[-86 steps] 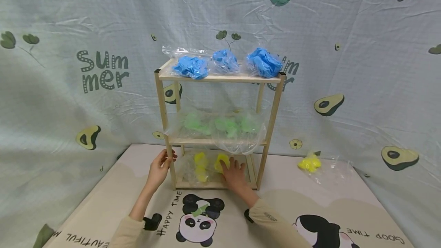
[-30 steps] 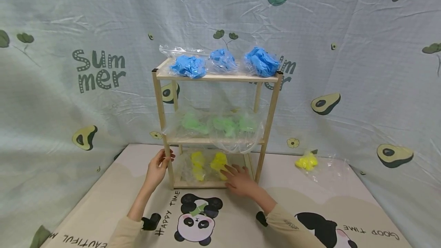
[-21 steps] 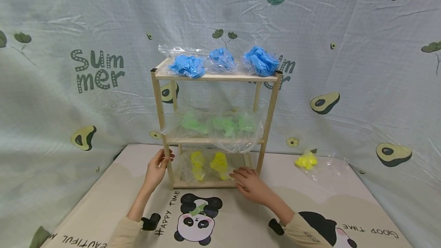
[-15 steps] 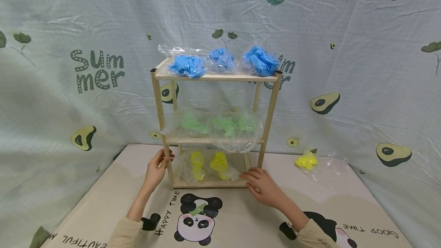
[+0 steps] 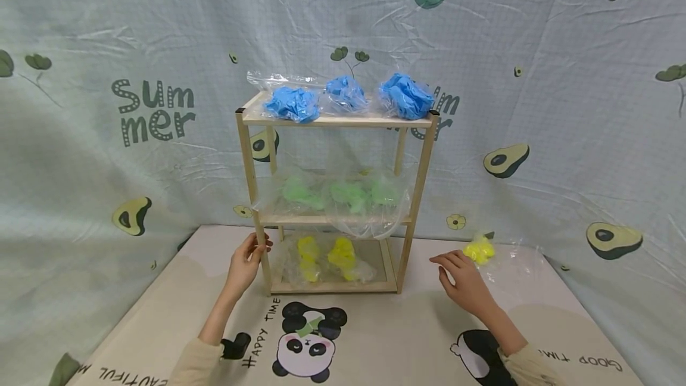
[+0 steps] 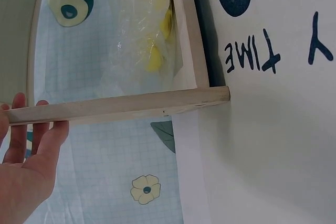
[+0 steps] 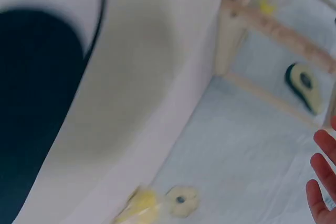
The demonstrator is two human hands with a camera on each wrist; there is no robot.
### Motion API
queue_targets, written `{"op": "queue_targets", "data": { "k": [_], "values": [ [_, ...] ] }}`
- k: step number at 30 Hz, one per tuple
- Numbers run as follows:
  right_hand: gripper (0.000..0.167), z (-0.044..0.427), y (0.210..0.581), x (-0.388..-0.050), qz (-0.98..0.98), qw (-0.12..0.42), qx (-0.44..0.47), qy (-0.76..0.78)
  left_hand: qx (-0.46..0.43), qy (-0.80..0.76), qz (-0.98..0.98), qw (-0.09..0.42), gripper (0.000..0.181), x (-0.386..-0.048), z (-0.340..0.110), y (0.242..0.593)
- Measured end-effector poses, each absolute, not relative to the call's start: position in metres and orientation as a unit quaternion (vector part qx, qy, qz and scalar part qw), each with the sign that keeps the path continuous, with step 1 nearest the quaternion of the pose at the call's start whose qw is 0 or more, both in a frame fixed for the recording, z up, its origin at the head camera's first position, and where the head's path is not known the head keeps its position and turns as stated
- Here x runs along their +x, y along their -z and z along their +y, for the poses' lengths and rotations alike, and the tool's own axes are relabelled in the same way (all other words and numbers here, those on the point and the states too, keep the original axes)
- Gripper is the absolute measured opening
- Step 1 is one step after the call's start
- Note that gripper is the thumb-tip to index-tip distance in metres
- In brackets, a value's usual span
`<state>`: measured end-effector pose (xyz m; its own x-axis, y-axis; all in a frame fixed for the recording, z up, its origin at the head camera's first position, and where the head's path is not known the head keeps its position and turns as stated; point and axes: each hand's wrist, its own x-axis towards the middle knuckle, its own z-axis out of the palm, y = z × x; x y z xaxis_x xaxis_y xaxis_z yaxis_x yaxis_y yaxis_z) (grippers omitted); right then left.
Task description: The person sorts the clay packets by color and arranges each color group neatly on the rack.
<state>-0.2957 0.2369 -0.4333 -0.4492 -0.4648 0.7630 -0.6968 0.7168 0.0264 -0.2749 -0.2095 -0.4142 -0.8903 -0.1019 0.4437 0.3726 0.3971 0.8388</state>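
Observation:
My left hand (image 5: 243, 267) holds the left front post (image 6: 126, 106) of a small wooden shelf rack (image 5: 332, 123); in the left wrist view its fingers curl behind the post. Nothing is in my right hand (image 5: 463, 283), which hovers with relaxed fingers just in front of a clear bag with yellow contents (image 5: 479, 250) on the table, right of the rack. Two similar yellow bags, one left (image 5: 308, 258) and one nearer the middle (image 5: 343, 258), lie on the bottom shelf. In the right wrist view, the blurred yellow bag (image 7: 140, 208) appears at the bottom edge.
Clear bags with green contents (image 5: 351, 195) fill the middle shelf, one drooping over its front edge. Three bags with blue contents (image 5: 407, 96) sit on top. The table (image 5: 396, 338) has printed pandas and words. A patterned sheet (image 5: 563, 106) hangs behind.
My right hand has left the yellow bag on the bottom shelf and moved right, toward the loose yellow bag on the table. My left hand stays on the post.

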Motion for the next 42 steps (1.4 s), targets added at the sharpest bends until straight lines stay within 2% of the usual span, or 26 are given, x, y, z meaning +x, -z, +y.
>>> {"op": "queue_targets", "data": {
  "k": [7, 11, 13, 18, 21, 36, 42],
  "values": [
    [0.026, 0.278, 0.441, -0.314, -0.849, 0.425, 0.286, -0.130, -0.081, 0.549, -0.805, 0.211, 0.018, -0.274, -0.210, 0.414],
    [0.026, 0.293, 0.446, -0.322, -0.875, 0.411, 0.228, -0.115, -0.085, 0.548, -0.803, 0.218, 0.018, -0.274, -0.210, 0.414],
    [0.027, 0.298, 0.448, -0.325, -0.898, 0.382, 0.188, -0.109, -0.085, 0.546, -0.803, 0.221, 0.018, -0.275, -0.211, 0.414],
    [0.036, 0.306, 0.449, -0.333, -0.954, 0.264, 0.089, -0.110, -0.079, 0.538, -0.809, 0.223, 0.018, -0.274, -0.211, 0.413],
    [0.041, 0.308, 0.451, -0.339, -0.967, 0.218, 0.056, -0.116, -0.075, 0.541, -0.809, 0.219, 0.018, -0.274, -0.210, 0.413],
    [0.055, 0.317, 0.458, -0.362, -0.988, 0.068, -0.010, -0.140, -0.076, 0.534, -0.811, 0.228, 0.017, -0.275, -0.210, 0.414],
    [0.058, 0.314, 0.457, -0.359, -0.990, 0.033, -0.038, -0.129, -0.072, 0.534, -0.813, 0.222, 0.017, -0.273, -0.209, 0.412]
  ]
}}
